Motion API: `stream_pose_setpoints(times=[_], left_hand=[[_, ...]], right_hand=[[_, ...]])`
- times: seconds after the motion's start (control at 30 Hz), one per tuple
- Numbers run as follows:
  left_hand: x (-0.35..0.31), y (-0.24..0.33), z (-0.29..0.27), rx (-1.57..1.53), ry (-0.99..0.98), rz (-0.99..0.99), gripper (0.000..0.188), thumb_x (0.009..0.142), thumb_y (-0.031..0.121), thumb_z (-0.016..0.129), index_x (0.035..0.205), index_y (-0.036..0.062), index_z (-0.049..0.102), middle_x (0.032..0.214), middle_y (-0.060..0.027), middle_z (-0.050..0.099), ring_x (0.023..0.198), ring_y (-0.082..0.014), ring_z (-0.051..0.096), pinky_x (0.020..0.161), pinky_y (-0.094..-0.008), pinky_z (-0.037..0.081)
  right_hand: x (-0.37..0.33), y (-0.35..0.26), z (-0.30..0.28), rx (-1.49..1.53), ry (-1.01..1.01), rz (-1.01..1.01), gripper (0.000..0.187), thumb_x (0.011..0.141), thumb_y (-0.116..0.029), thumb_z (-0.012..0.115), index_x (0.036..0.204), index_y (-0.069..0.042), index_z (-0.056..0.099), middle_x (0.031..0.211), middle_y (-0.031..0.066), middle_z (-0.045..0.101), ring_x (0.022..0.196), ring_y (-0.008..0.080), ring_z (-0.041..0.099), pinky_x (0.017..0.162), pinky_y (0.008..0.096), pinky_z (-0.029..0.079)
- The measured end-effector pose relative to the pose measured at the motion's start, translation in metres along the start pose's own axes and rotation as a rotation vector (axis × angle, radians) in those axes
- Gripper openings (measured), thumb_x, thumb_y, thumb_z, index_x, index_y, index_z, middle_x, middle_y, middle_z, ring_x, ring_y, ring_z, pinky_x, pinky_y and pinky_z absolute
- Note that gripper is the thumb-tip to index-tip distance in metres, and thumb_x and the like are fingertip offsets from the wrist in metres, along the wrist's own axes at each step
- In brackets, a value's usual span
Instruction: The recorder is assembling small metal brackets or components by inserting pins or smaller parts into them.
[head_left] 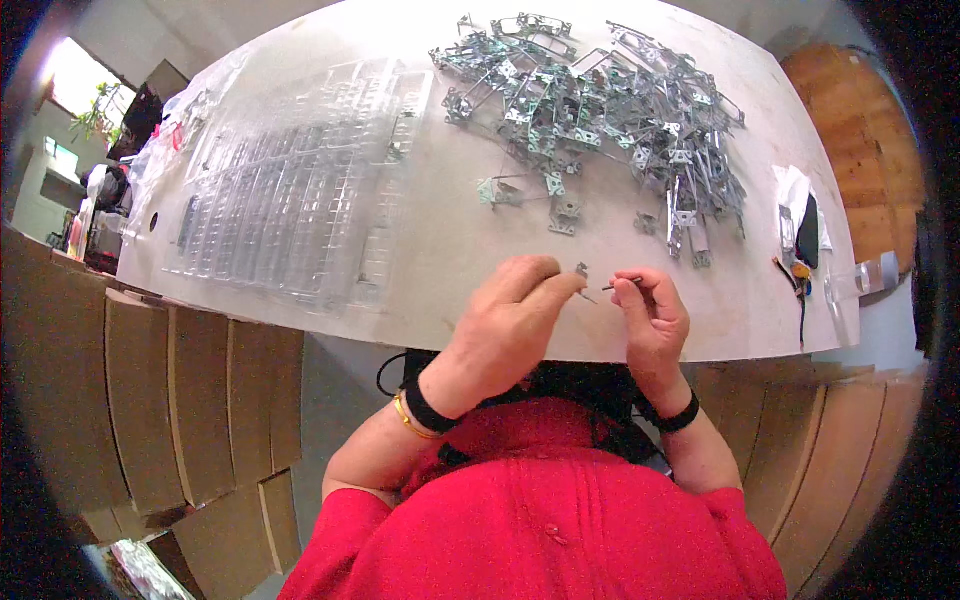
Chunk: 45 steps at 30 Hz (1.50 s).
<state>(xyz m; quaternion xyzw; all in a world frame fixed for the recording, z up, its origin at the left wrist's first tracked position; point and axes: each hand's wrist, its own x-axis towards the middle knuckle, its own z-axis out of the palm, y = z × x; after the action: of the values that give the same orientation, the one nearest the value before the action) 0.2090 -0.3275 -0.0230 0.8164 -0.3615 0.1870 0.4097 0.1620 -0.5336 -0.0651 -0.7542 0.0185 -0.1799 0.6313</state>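
Observation:
Close to the table's front edge, my left hand [512, 318] pinches a small metal bracket [582, 269] between thumb and fingers. A thin pin-like end sticks out below its fingertips. Just to the right, my right hand [655, 318] is closed on a short dark rod [610, 288], whose tip points left toward the left hand. A small gap shows between the two parts. Beyond my hands lies a big tangled heap of metal brackets [590, 110] with bent wire arms. A few loose brackets [564, 214] lie at the heap's near side.
Clear plastic trays [290, 190] with many compartments cover the table's left side. At the right are a white packet with a black item [806, 230], a small tool with orange and yellow parts [800, 272] and a clear plastic cup [870, 276]. Cardboard boxes [190, 400] stand below the table.

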Motion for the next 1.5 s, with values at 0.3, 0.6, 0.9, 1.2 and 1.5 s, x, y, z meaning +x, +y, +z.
stream_pose_setpoints(times=[0.3,0.6,0.9,1.2,1.5], left_hand=[[-0.029,-0.019,-0.038,-0.106,0.076,-0.233,0.026,0.085,-0.010,0.072,0.107,0.0049,0.074,0.105,-0.0128,0.074,0.094,-0.0275,0.073,0.082,-0.0352,0.058],[-0.055,-0.032,-0.040,0.056,0.017,-0.391,0.027,0.089,-0.010,0.056,0.106,0.0028,0.071,0.108,-0.0169,0.071,0.092,-0.0311,0.072,0.079,-0.0377,0.057],[-0.046,-0.031,-0.016,0.200,0.084,-0.404,0.031,0.092,-0.002,0.060,0.124,-0.0003,0.062,0.114,-0.0257,0.064,0.100,-0.0452,0.066,0.085,-0.0478,0.056],[-0.050,-0.025,-0.018,0.032,-0.300,-0.398,0.013,0.094,0.004,0.057,0.106,0.0005,0.057,0.102,-0.0223,0.058,0.094,-0.0458,0.063,0.080,-0.0519,0.052],[-0.027,-0.008,-0.122,-0.011,-0.023,-0.344,0.018,0.092,0.006,0.066,0.110,0.0019,0.065,0.103,-0.0181,0.064,0.093,-0.0367,0.068,0.081,-0.0436,0.056]], right_hand=[[0.000,0.003,0.002,-0.032,-0.008,-0.024,0.012,0.103,-0.012,0.070,0.112,-0.004,0.070,0.096,0.0005,0.068,0.085,0.0073,0.061,0.076,0.0224,0.050],[0.002,0.005,0.001,-0.062,0.002,-0.025,0.011,0.102,-0.011,0.071,0.111,-0.005,0.070,0.095,-0.0010,0.068,0.082,0.0066,0.060,0.074,0.0219,0.049],[0.003,0.001,0.001,-0.136,-0.020,-0.007,0.007,0.102,-0.007,0.068,0.108,-0.004,0.070,0.091,0.0001,0.067,0.080,0.0081,0.061,0.073,0.0237,0.050],[0.003,0.013,-0.004,-0.078,-0.048,0.100,0.008,0.105,-0.009,0.065,0.110,-0.004,0.068,0.093,-0.0029,0.064,0.080,0.0046,0.055,0.073,0.0204,0.045],[0.012,0.021,-0.004,-0.027,-0.052,0.097,0.005,0.104,-0.010,0.065,0.107,-0.006,0.067,0.084,-0.0029,0.062,0.069,0.0043,0.051,0.058,0.0207,0.040]])
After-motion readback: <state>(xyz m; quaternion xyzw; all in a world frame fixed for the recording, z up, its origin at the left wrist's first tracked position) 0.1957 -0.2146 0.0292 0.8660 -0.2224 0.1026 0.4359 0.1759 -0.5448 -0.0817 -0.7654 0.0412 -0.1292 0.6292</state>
